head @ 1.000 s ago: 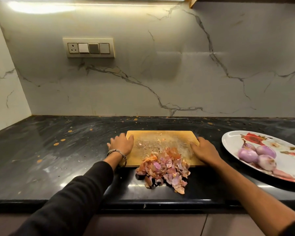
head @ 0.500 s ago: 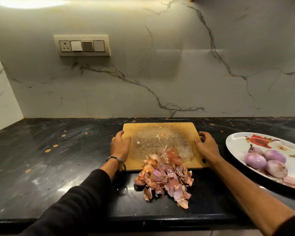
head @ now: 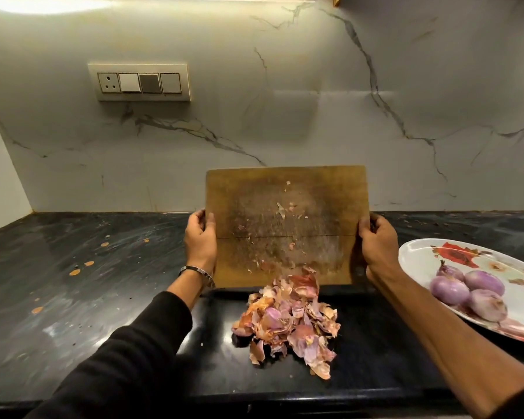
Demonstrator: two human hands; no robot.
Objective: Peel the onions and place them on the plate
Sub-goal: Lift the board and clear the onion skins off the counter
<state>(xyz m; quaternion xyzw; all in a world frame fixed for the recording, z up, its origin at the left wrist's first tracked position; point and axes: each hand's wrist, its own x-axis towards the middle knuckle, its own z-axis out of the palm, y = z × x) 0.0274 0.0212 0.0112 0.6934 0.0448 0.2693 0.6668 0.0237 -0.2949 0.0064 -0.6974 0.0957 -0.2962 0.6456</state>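
Observation:
A wooden cutting board (head: 285, 225) stands tilted up steeply, its far edge raised toward the wall and its near edge low over the counter. My left hand (head: 199, 237) grips its left edge and my right hand (head: 375, 240) grips its right edge. A heap of onion peels (head: 288, 319) lies on the black counter just below the board's near edge, with a few scraps still clinging to the board. Several peeled purple onions (head: 469, 290) lie together on a white flowered plate (head: 418, 252) at the right.
The black stone counter (head: 73, 267) stretches left, dotted with small peel bits. A marble wall with a switch panel (head: 139, 82) stands behind. The counter's front edge (head: 254, 400) runs close below the peels.
Both hands have tipped the board from flat on the counter up to a steep tilt. The peels slid off its near edge into a heap on the counter.

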